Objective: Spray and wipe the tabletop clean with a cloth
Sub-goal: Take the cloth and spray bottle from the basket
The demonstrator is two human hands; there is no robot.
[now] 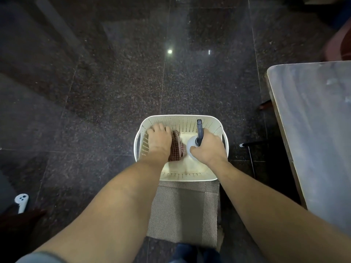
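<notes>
**Q.** What stage of the task is shown?

**A.** The outset, by the look of it. Both tools are in their container, and nothing marks spraying or wiping as begun. All of the task remains.

**Q.** What are the room and the work surface?

**A.** A dark, speckled, polished stone-tile floor [114,82] fills most of the view and reflects a ceiling light. The pale grey, rounded-corner tabletop with a wood-coloured edge [319,130] stands at the right and bears whitish streaks. Nothing lies on the part in view.

**Q.** Where are the tools?

**A.** A grey woven rectangular mat [184,211] lies in front of the person. At its far edge stands a white perforated plastic basket with side handles [171,117], well apart from the tabletop.

The left hand [160,138] lies palm down at the basket's left wall, over the red-and-white checked cloth [177,147]. Whether its fingers close on the fabric cannot be told.

The right hand [209,147] grips the white round spray bottle with a dark trigger head [192,143], thumb wrapped round the body. The bottle stands upright near the basket's right wall.

**Q.** Anything else?

**A.** A small white handheld controller [21,202] lies at the lower left.
</notes>
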